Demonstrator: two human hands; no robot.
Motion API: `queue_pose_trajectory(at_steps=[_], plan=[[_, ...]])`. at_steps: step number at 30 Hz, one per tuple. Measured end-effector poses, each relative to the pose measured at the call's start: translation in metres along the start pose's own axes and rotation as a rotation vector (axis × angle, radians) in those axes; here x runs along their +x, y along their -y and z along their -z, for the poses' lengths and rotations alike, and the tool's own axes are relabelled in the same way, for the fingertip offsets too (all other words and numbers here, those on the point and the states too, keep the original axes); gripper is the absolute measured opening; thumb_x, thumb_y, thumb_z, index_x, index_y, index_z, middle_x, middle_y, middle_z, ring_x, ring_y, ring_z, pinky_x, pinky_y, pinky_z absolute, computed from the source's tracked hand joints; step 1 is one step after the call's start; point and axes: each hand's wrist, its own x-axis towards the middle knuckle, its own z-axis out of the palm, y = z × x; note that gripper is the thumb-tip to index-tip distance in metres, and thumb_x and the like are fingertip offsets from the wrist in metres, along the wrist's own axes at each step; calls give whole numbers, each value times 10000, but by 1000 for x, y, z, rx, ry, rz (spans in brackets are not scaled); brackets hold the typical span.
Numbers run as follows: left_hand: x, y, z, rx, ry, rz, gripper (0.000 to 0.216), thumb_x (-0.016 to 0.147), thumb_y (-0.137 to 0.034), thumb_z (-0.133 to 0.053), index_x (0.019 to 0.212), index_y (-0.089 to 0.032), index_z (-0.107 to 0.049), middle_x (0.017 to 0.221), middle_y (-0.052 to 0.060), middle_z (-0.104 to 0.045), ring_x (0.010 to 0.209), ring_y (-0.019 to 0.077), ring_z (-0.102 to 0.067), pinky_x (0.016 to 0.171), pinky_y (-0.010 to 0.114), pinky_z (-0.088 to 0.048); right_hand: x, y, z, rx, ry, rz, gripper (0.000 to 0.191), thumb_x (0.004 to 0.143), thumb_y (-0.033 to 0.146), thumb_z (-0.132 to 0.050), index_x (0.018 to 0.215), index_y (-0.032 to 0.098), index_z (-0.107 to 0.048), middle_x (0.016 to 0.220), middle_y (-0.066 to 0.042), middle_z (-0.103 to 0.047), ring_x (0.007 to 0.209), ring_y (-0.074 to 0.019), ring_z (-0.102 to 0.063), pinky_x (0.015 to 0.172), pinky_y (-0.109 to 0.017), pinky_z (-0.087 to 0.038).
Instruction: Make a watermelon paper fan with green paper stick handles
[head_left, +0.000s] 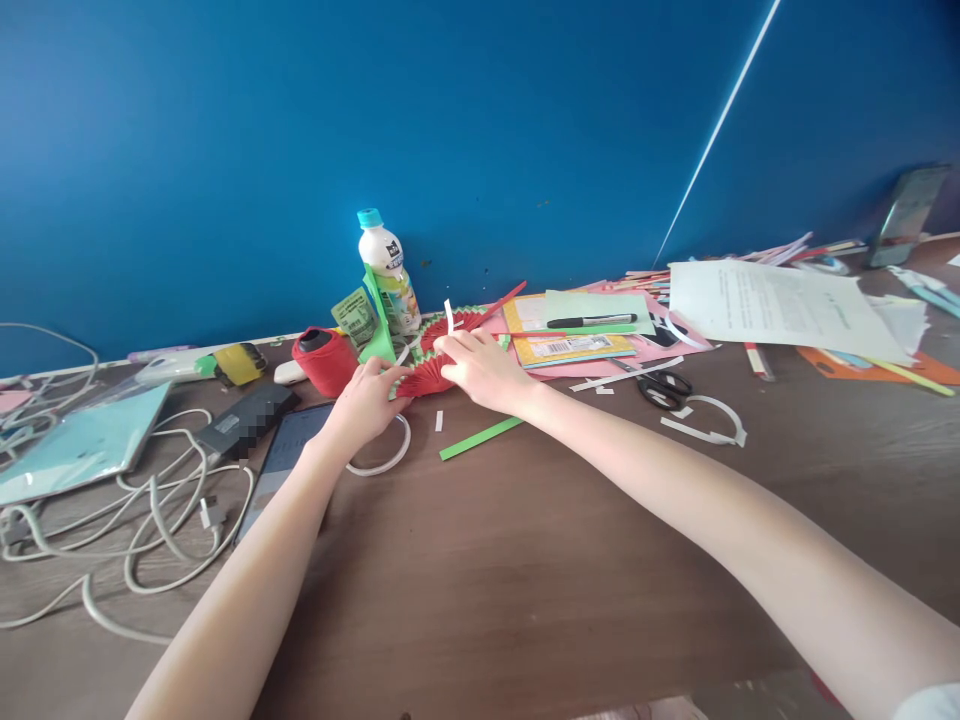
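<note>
A red pleated paper piece with green zigzag edges [431,376] lies at the back of the table near the blue wall. My left hand [367,400] grips its left end, thumb and fingers closed together. From above, my right hand [480,370] pinches the same folded paper with bent fingers, partly hiding it. A white paper strip [449,316] sticks up just behind my right fingers. Beside my left hand are a red spool of thread [328,362] and a bright green paper piece [379,335]. A green strip [480,439] lies under my right wrist.
A white bottle [388,272] stands against the wall. Black scissors [660,387], a marker [591,321] on yellow packets, and a printed sheet [784,305] lie right. Left are a tablet-like device [281,460], a black box [247,420] and tangled white cables [161,530].
</note>
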Motion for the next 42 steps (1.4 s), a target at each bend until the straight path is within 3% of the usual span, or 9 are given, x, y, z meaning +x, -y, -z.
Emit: queue_pose_trajectory(at_steps=[5, 8, 14, 18, 24, 29, 34, 38, 42], plan=[[1, -9, 7, -187, -171, -94, 281, 777, -288, -484, 1004, -181, -612, 1051, 87, -526, 1023, 230, -499, 938, 358, -388, -2, -11, 31, 151, -38, -90, 232, 853, 101, -425, 741, 153, -621, 1123, -115, -475, 1046, -251, -403, 821, -403, -342], [-2, -24, 18, -399, -179, -103, 238, 780, -316, -491, 961, -196, -590, 1060, 55, -558, 994, 195, -527, 861, 296, -425, -5, -20, 52, 312, -48, -189, 189, 848, 191, -499, 708, 163, -621, 1089, -104, -448, 1028, -251, -422, 838, -424, -364], [-9, -45, 31, -683, -161, 74, 242, 787, -400, -501, 876, -180, -547, 730, -9, -592, 671, 132, -544, 615, 237, -410, -8, -32, 81, 581, -108, -334, 180, 848, 320, -512, 842, 191, -637, 1042, -84, -417, 1054, -247, -439, 909, -466, -373], [-8, -51, 29, -929, -146, 103, 259, 790, -447, -490, 864, -199, -494, 677, -26, -569, 614, 117, -538, 590, 235, -417, -5, -32, 78, 820, -122, -441, 189, 852, 325, -497, 902, 195, -625, 1032, -71, -422, 1001, -199, -480, 888, -413, -409], [-11, -58, 21, -1103, -160, 123, 236, 809, -445, -471, 877, -218, -471, 690, -23, -555, 618, 110, -529, 597, 230, -432, -5, -29, 64, 1043, -123, -593, 177, 833, 319, -512, 904, 175, -588, 1044, -72, -468, 974, -173, -494, 897, -379, -400], [-13, -70, 18, -1412, -88, 57, 226, 837, -427, -453, 923, -220, -483, 890, -7, -594, 793, 133, -563, 693, 255, -466, -5, -25, 61, 1234, 6, -576, 266, 856, 425, -463, 993, 202, -508, 1061, -73, -514, 961, -176, -502, 833, -362, -436], [-11, -82, 19, -1599, 29, 59, 399, 877, -399, -343, 1190, -200, -491, 1144, 61, -590, 1008, 204, -557, 837, 359, -470, 0, -14, 62, 1395, 93, -675, 424, 859, 518, -402, 1127, 190, -422, 1139, -113, -521, 1004, -188, -520, 815, -323, -458], [-13, -82, 16, -1639, 96, 10, 421, 864, -406, -408, 1236, -227, -489, 1205, 56, -575, 1072, 214, -542, 903, 374, -437, 5, -1, 62, 1328, 91, -764, 541, 873, 537, -335, 1242, 141, -354, 1214, -159, -482, 1025, -196, -512, 778, -307, -474], [-17, -79, 14, -1609, 87, 30, 424, 827, -399, -502, 1221, -241, -503, 1212, 46, -575, 1092, 215, -535, 912, 352, -428, 6, 2, 56, 1139, 96, -814, 631, 856, 539, -375, 1324, 126, -279, 1209, -184, -451, 1023, -219, -492, 763, -349, -473]])
